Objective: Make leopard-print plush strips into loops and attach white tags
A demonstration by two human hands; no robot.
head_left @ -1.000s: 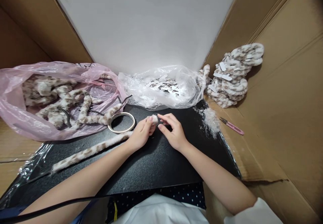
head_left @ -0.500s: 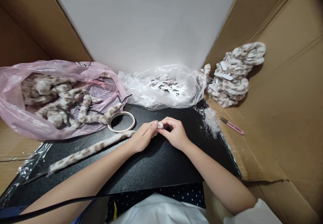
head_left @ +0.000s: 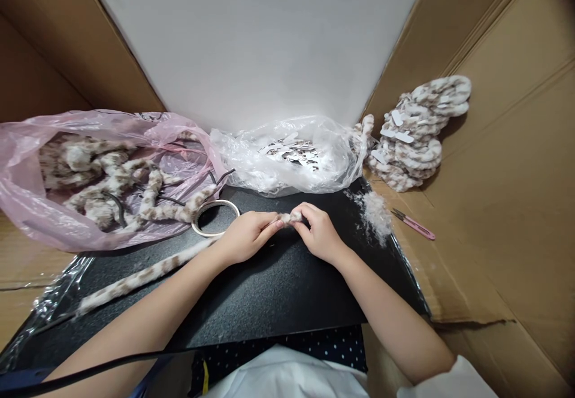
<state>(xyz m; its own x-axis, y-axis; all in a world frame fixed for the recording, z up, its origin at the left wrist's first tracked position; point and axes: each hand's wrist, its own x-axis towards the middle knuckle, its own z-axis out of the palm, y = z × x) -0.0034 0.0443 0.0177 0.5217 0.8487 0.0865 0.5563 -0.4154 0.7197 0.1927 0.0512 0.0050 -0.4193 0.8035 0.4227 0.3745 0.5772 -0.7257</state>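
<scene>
A long furry strip point(head_left: 150, 271), white with brown spots, slants across the left of the black table and passes under my left hand point(head_left: 251, 234). A dark cord pokes out of its lower left end. My left hand is closed on the strip near its other end. My right hand point(head_left: 318, 230) pinches the tip of that end between thumb and fingers. A short furry piece shows between the two hands, just above the table. Beside my left hand lies a roll of cream tape point(head_left: 215, 203), flat and partly hidden.
A pink plastic bag point(head_left: 58, 237) with furry strips and dark cords lies at the left. A clear bag point(head_left: 245, 173) holds white tags. At the right are white fluff point(head_left: 376, 213), pink-handled snips point(head_left: 417, 227) and a furry pile point(head_left: 415, 140) against cardboard point(head_left: 503, 164).
My left hand has moved slightly left, drawing the strip down and left with it. My right hand has shifted a little right, and more of the furry end shows between them.
</scene>
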